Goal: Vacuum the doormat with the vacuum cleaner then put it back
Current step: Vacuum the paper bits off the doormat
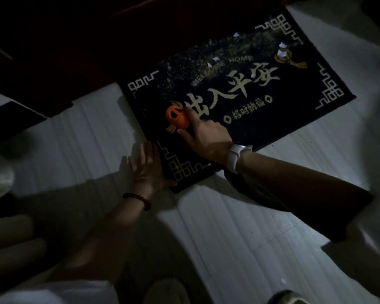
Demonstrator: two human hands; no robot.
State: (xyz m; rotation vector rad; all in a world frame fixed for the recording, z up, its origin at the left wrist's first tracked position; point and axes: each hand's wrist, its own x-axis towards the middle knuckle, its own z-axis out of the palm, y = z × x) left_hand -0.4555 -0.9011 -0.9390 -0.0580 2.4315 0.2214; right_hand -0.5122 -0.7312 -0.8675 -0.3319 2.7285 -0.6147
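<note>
Left hand (148,165) lay flat, fingers straight, on doormat (272,110) corner; right hand (203,137) grasped orange vacuum cleaner (177,117) on it.

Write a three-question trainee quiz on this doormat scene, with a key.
1. True or false: the right hand grips the orange vacuum cleaner on the doormat.
2. Which of these is the left hand doing? A) lifting the mat's corner off the floor; B) lying flat with straight fingers at the mat's near corner; C) holding the vacuum.
3. Fill in: white paper scraps and fine specks lie on the mat's ____ part, away from the person.

Key: 1 true; 2 B; 3 far.
</note>
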